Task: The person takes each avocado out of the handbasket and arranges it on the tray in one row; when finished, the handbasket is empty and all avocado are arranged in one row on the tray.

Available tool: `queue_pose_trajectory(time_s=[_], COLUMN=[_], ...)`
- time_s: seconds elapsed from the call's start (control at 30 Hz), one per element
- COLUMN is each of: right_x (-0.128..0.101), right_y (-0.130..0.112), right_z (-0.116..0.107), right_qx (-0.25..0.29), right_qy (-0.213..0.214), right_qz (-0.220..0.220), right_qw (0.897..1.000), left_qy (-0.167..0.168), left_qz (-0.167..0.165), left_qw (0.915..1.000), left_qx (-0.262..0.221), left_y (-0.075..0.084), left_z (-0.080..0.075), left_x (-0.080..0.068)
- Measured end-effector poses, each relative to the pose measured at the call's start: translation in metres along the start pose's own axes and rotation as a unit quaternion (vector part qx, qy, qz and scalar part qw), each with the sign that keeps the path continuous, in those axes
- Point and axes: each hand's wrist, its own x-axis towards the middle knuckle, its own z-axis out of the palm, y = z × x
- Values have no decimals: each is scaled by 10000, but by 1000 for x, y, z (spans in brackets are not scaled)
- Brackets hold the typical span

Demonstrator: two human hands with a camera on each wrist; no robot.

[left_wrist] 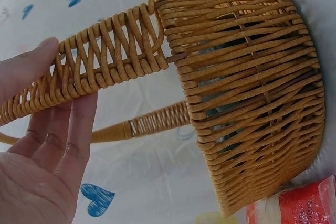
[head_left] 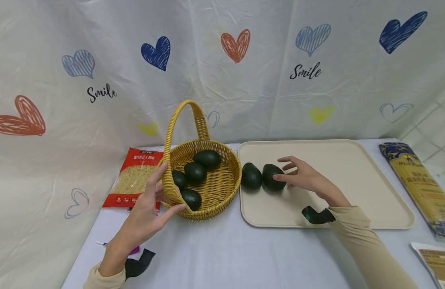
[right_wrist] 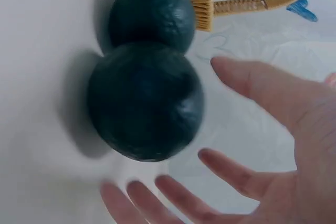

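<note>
My left hand (head_left: 144, 212) grips the handle of a yellow wicker basket (head_left: 227, 196), thumb on one side and fingers on the other, as the left wrist view shows. Several dark green avocados (head_left: 207, 159) lie inside the basket. Two more avocados sit side by side on the left end of a cream tray (head_left: 327, 146): a left one (head_left: 251, 176) and a right one (head_left: 271, 175). My right hand (head_left: 303, 174) is at the right avocado, its fingers spread and partly bent. In the right wrist view, a gap shows between thumb and that avocado (right_wrist: 144, 103).
A red pasta bag (head_left: 133, 176) lies left of the basket, partly behind my left hand. At the right of the tray lies a yellow and blue pasta pack (head_left: 419, 184), with another package (head_left: 437, 263) nearer the front. A curtain with printed hearts hangs behind the table.
</note>
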Motion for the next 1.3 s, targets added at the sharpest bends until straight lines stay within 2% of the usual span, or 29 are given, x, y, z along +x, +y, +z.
queue_pose_trajectory(time_s=[0.13, 0.23, 0.3, 0.4, 0.53, 0.63, 0.73, 0.8, 0.9, 1.1, 1.3], right_x=[-5, -1, 4, 15, 32, 44, 53, 58, 63, 68, 60], right_y=[-18, -43, -61, -86, -108, -116, -121, -123, -126, -130, -126], right_z=[2, 16, 32, 60, 100, 126, 147, 157, 167, 176, 161], right_qx=[-517, -534, -470, -552, -980, -1203, -1429, -1666, -1926, -2018, -1926], right_qy=[582, 735, 526, -130, -1009, -1538, -1912, -1982, -1972, -1924, -1716], right_qz=[-540, -1371, -2028, -2831, -3395, -3502, -3335, -3205, -3010, -2739, -2695], right_qw=[9955, 9864, 9767, 9574, 9300, 9161, 9120, 9112, 9129, 9205, 9278], left_qy=[-13, -7, -3, -15, -36, -53, -48, -36, -26, -20, -13], left_qz=[59, 77, 85, 81, 91, 102, 81, 73, 46, -32, -78], left_qw=[10000, 10000, 10000, 9999, 9998, 9998, 9999, 9999, 9999, 10000, 9999], left_qx=[-10, -17, -48, -81, -145, -170, -130, -100, -99, -78, -64], left_y=[-1, -1, -1, -2, -3, -3, -2, -1, 0, 1, 0], left_z=[-1, -2, -1, 0, 1, 2, 2, 1, 1, 0, 0], left_x=[1, 1, 1, 1, 2, 3, 4, 5, 4, 1, 0])
